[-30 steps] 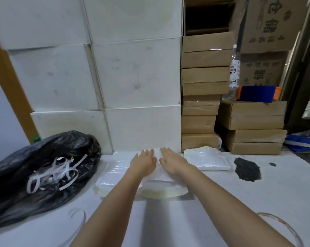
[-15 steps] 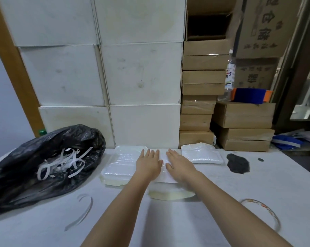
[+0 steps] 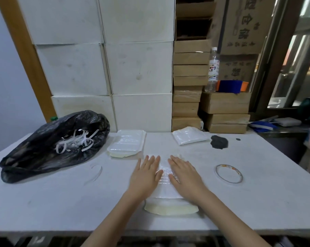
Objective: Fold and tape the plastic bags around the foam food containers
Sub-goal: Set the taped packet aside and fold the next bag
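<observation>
A stack of foam food containers in a clear plastic bag [image 3: 165, 193] lies on the white table [image 3: 239, 207] near its front edge. My left hand [image 3: 146, 175] and my right hand [image 3: 183, 173] rest flat on top of it, side by side, fingers spread and pointing away from me. A second bagged stack of foam containers [image 3: 126, 144] lies further back on the left. A third bagged stack [image 3: 189, 138] lies at the back right. A thin tape roll [image 3: 229, 173] lies flat on the table to the right of my right hand.
A black rubbish bag [image 3: 49, 145] with white strips on it fills the table's left side. A loose clear strip [image 3: 95, 172] curls beside it. White foam boxes [image 3: 138, 68] and cardboard cartons [image 3: 189, 86] stack behind. A water bottle [image 3: 213, 70] stands on cartons. A dark stain [image 3: 219, 142] marks the table.
Both hands have slid the bagged stack toward me, away from the back of the table. The camera view has pulled back and the tape roll has come fully into view.
</observation>
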{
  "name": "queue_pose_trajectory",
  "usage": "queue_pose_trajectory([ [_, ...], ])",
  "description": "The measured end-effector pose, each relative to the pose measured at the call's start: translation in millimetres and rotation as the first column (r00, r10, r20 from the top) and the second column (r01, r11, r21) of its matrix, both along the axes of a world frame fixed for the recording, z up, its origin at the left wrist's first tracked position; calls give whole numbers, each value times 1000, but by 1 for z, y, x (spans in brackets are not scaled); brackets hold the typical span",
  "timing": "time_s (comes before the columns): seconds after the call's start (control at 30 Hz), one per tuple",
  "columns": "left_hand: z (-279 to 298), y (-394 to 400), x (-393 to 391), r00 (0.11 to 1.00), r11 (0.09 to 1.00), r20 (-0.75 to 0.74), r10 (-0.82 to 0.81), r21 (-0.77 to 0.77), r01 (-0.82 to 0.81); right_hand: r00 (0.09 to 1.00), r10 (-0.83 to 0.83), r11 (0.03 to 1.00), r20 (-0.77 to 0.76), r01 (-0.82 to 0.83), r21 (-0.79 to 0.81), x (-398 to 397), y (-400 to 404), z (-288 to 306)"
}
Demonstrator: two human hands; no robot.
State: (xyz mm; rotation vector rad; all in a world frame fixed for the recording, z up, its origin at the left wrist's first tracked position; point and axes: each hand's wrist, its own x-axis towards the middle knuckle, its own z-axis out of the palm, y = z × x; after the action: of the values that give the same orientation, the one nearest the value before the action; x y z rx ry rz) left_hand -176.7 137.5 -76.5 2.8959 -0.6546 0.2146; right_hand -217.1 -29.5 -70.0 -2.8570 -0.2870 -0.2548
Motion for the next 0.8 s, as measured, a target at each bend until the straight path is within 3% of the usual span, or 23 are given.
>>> queue_pose_trajectory([
  [0.33, 5, 9, -44, 996, 995, -91, -3, -99, -6, 999, 26, 997, -19, -25, 70, -43, 6, 4],
  [0.47, 16, 16, -49, 970, 918, -219, -102, -397, 6, 999, 33, 943, 15, -36, 330, -49, -3, 13],
  [0.53, 18, 29, -55, 971, 867, -181, -158, -496, 49, 997, 32, 930, 67, -54, 363, -55, -17, 13],
  [0.6, 15, 46, -60, 974, 862, -91, -208, -487, 139, 994, 76, 930, 77, -98, 355, -63, -34, 9],
  [0.8, -14, 74, -60, 919, 885, 149, -366, -249, 393, 950, 266, 941, 164, -292, 168, -74, -56, -16],
])
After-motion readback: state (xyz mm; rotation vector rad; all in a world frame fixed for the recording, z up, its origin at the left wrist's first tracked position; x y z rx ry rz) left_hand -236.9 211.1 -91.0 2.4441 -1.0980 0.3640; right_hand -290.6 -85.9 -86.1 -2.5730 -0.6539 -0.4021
